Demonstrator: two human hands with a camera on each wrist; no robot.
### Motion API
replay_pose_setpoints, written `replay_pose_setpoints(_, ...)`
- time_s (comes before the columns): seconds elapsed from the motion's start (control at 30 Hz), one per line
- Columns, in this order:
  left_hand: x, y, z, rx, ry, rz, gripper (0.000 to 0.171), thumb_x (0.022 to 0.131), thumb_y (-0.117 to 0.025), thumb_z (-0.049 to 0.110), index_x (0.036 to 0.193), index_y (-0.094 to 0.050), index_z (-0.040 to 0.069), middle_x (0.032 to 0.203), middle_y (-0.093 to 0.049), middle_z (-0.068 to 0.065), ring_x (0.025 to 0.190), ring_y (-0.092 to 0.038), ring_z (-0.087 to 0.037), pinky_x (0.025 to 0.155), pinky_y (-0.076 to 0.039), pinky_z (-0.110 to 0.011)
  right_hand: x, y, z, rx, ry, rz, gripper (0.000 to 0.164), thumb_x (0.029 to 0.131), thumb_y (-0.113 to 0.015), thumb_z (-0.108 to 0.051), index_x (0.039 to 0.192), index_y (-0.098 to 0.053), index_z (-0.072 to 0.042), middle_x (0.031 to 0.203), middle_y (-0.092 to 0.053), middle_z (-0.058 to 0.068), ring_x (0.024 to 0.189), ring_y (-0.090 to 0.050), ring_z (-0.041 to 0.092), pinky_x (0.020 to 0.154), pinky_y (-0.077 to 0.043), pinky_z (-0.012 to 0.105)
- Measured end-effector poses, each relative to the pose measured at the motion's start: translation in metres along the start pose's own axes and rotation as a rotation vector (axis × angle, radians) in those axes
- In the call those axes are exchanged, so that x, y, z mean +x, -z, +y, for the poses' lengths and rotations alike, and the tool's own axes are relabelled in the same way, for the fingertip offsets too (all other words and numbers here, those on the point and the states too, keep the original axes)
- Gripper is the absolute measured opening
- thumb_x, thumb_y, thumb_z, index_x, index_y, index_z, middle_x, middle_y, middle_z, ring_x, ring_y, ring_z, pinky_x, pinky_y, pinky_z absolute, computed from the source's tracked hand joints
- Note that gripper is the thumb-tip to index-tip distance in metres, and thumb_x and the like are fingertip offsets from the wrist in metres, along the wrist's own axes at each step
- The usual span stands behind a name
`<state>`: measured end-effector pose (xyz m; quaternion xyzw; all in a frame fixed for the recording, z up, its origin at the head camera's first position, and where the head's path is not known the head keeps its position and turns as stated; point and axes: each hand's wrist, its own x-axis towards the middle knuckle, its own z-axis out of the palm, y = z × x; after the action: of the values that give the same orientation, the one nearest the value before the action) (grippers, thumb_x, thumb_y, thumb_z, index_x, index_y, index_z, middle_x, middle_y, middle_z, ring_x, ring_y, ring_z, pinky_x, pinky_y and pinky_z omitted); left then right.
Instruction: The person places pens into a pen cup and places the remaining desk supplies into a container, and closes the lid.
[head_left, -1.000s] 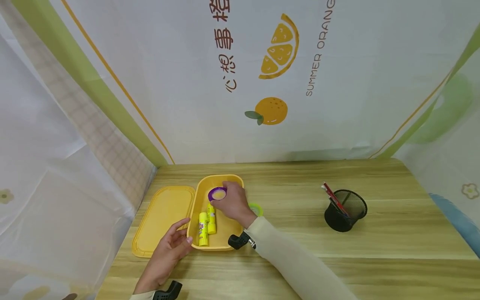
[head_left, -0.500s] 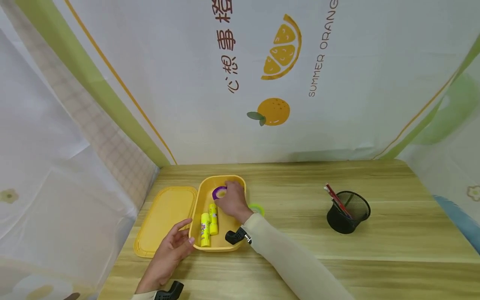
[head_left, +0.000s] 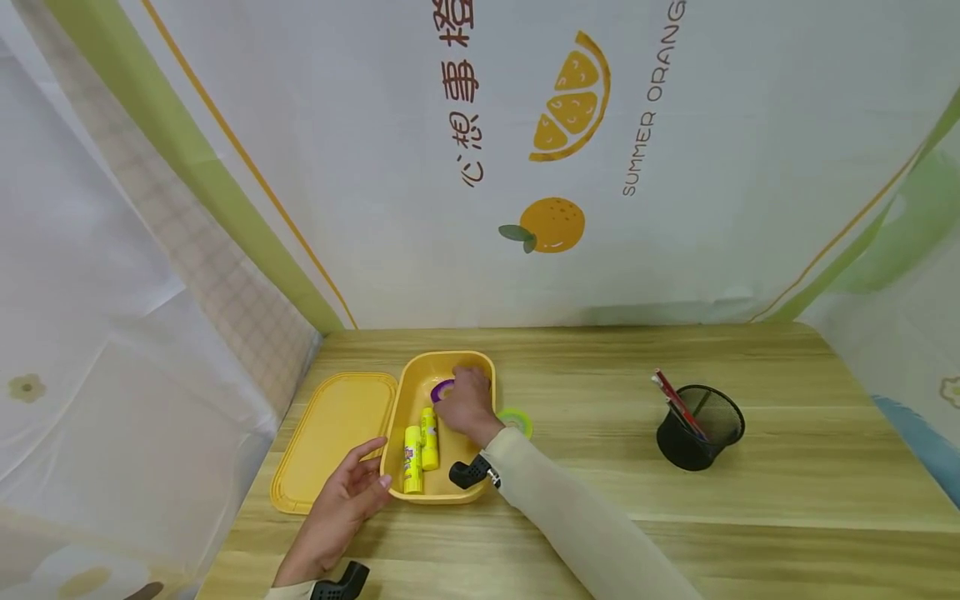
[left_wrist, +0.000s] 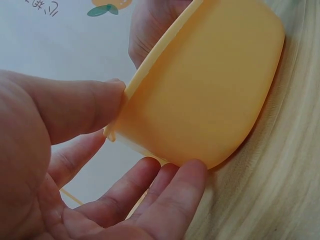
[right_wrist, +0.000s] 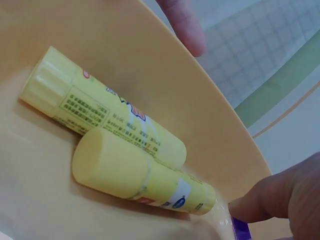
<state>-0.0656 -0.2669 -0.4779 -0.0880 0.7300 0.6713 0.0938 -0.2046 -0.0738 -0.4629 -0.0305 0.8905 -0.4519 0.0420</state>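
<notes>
A yellow plastic box (head_left: 442, 499) stands on the table, its inside facing up. In it lie two yellow glue sticks (head_left: 412, 461), side by side, seen close up as a glue stick (right_wrist: 140, 172) in the right wrist view. My right hand (head_left: 467, 404) reaches into the far part of the box and pinches a purple-rimmed tape roll (head_left: 441, 390), partly hidden by the hand. The thumb touches its purple edge (right_wrist: 242, 229). At the near left corner my left hand (head_left: 347, 504) holds the box, thumb on the rim (left_wrist: 131, 90) and fingers against the outer wall.
A flat yellow lid (head_left: 337, 442) lies left of the box. Just right of the box is a green tape roll (head_left: 517, 422), partly covered by the right wrist. Farther right a black mesh pen holder (head_left: 686, 450) holds pencils (head_left: 678, 404). A printed curtain (head_left: 420, 275) hangs behind the table.
My right hand has moved the purple tape roll slightly right and lower in the box, and it shows less now. The left hand stays at the corner. The view has shifted slightly.
</notes>
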Motion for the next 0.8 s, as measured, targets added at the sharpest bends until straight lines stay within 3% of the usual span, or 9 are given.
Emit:
replay_pose_setpoints(0.2, -0.001, 0.001, -0.001, -0.014, -0.010, -0.008, 0.059, 0.105, -0.065, 0.009, 0.158, -0.042, 0.019, 0.145, -0.051, -0.022, 0.120, -0.059, -0.025, 0.094, -0.060, -0.035, 0.001, 0.000, 0.001, 0.029, 0.009, -0.001, 0.062, 0.085, -0.072, -0.004, 0.145, -0.057, 0.005, 0.136, -0.058, 0.022, 0.123, -0.053, 0.034, 0.110, -0.049, 0.047)
replay_pose_setpoints(0.4, -0.001, 0.001, -0.002, -0.008, -0.012, -0.007, 0.059, 0.104, -0.065, 0.008, 0.158, -0.042, 0.018, 0.145, -0.051, -0.022, 0.118, -0.059, -0.024, 0.092, -0.059, -0.033, 0.002, 0.001, 0.003, 0.084, 0.036, -0.001, 0.066, 0.086, -0.079, -0.013, 0.146, -0.056, 0.005, 0.143, -0.060, 0.022, 0.122, -0.060, 0.030, 0.110, -0.052, 0.046)
replay_pose_setpoints(0.8, -0.002, -0.001, 0.000, -0.007, -0.010, -0.003, 0.059, 0.105, -0.064, 0.008, 0.158, -0.042, 0.018, 0.148, -0.047, -0.022, 0.121, -0.056, -0.028, 0.093, -0.059, -0.036, -0.003, 0.012, -0.003, 0.231, 0.058, -0.002, 0.061, 0.094, -0.079, -0.021, 0.148, -0.057, -0.004, 0.149, -0.061, 0.016, 0.139, -0.058, 0.034, 0.114, -0.051, 0.047)
